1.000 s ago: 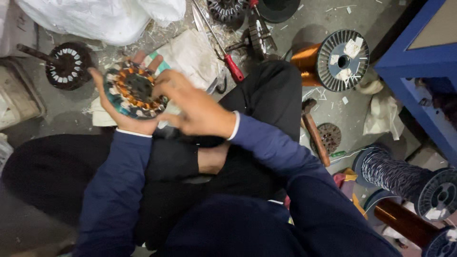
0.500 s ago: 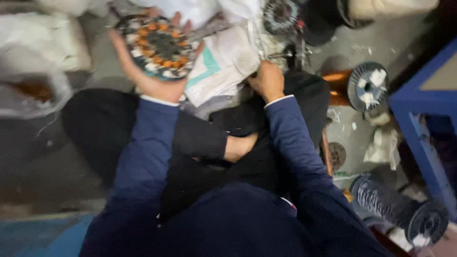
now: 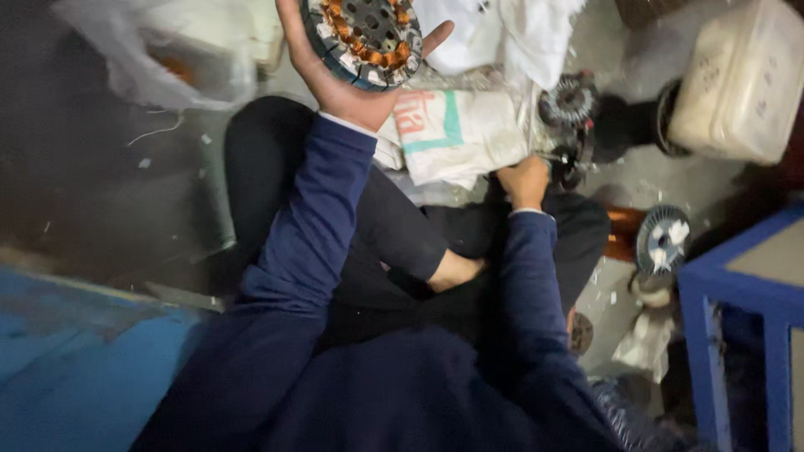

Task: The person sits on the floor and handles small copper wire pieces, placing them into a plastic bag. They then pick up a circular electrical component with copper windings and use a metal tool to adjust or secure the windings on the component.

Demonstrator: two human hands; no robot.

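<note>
My left hand (image 3: 335, 75) is raised at the top of the view, palm under a round motor stator (image 3: 364, 33) with copper windings and a dark metal core, fingers curled round its rim. My right hand (image 3: 523, 180) reaches forward to the floor beside a folded white sack with a teal stripe (image 3: 456, 134), close to a dark stator and tools (image 3: 569, 125). Its fingers are hidden, so what it grips is unclear. I sit cross-legged in dark trousers and blue sleeves.
A white plastic canister (image 3: 737, 79) stands at the upper right. A spool of copper wire (image 3: 657, 238) lies by my right knee. A blue metal frame (image 3: 737, 318) is at the right. White plastic bags (image 3: 167, 50) lie at the upper left.
My right hand left the stator and reached forward to the floor by the sack. My left hand lifted the stator up and away. The view swung left.
</note>
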